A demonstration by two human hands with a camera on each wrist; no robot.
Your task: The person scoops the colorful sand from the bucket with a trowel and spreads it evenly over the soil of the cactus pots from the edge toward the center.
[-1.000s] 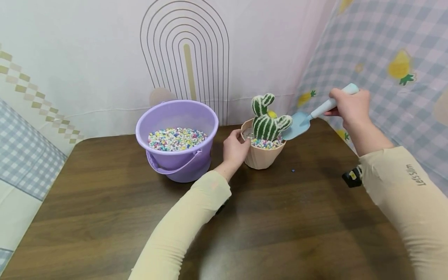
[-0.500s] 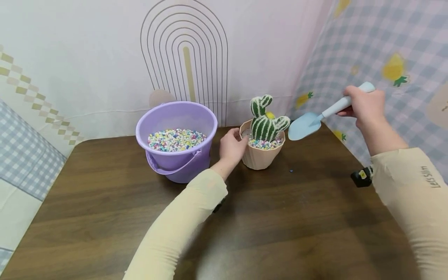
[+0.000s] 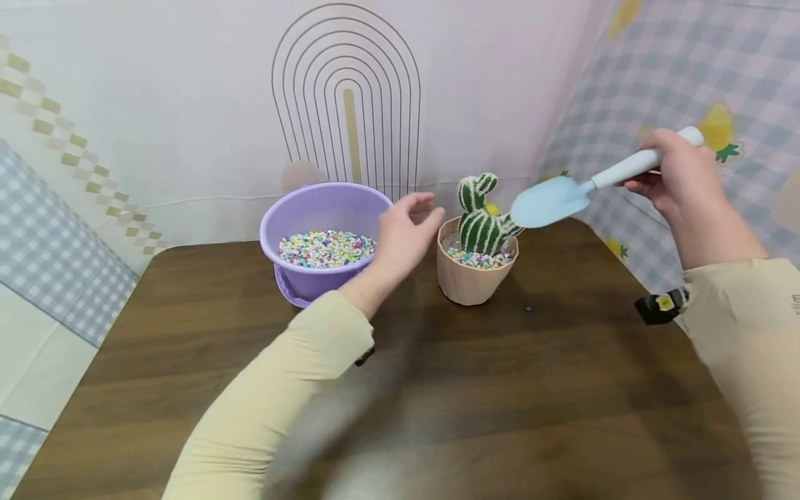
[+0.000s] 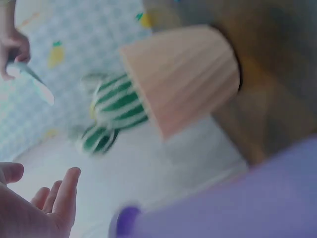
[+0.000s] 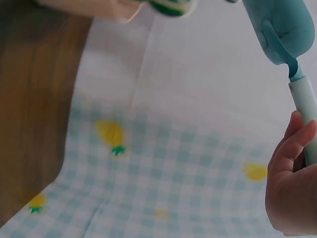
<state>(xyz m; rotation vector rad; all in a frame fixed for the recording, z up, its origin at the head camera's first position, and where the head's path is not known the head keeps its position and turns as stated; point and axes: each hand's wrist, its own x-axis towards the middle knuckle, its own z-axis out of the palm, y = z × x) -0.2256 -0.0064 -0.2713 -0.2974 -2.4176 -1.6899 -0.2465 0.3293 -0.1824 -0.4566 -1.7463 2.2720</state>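
Note:
My right hand [image 3: 684, 170] grips the pale handle of a light blue trowel [image 3: 551, 201], raised at the right of the head view. The blade overlaps the tip of a knitted-looking green cactus [image 3: 481, 232] with white stripes. That cactus stands in a peach pot [image 3: 471, 278] with coloured pebbles around its base. My left hand [image 3: 403, 232] is in the air between the pot and a purple bucket [image 3: 270, 243], fingers loosely bent and holding nothing. In the left wrist view, a gap separates its fingers [image 4: 67, 196] from the pot.
Small multicoloured pebbles [image 3: 325, 248] fill the lower part of the bucket, whose handle hangs at its front. One tiny blue pebble [image 3: 528, 308] lies on the brown wooden table [image 3: 475, 403]. Patterned cloth [image 3: 206, 125] hangs behind the table and along its right side.
My left hand has let go of the pot's rim and moved left and up, in front of the bucket's edge. The trowel has moved away from the pot and risen with my right hand.

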